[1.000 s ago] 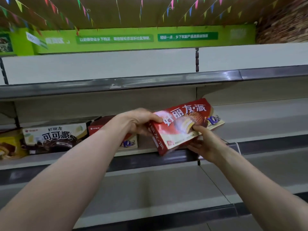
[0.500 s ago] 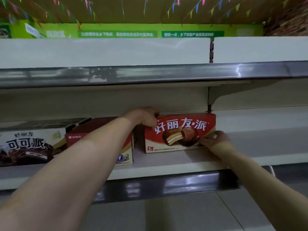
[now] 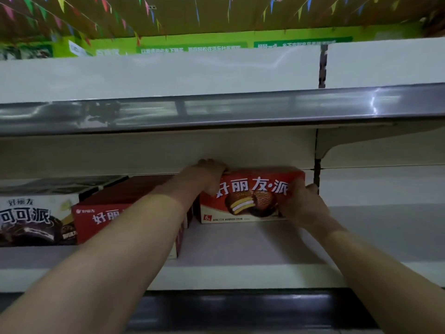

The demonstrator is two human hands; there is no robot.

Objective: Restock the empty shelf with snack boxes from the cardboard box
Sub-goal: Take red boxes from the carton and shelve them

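Left grip (image 3: 212, 175) curls over top-left corner of my snack box (image 3: 250, 189); right grip (image 3: 302, 204) clamps its right end. Box upright on shelf (image 3: 240, 244), set back, near neighbouring red box (image 3: 120, 213). Risk: uneven push skews box or knocks neighbour askew.

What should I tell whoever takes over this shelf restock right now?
Hands: the left hand grips the top left corner of the red box; the right hand holds its right end.
Things: the red box stands upright on the shelf, front facing out.
Done: a second red box and a dark box stand to its left.
Left: let go, then fill the shelf rightward. The cardboard box is out of view.
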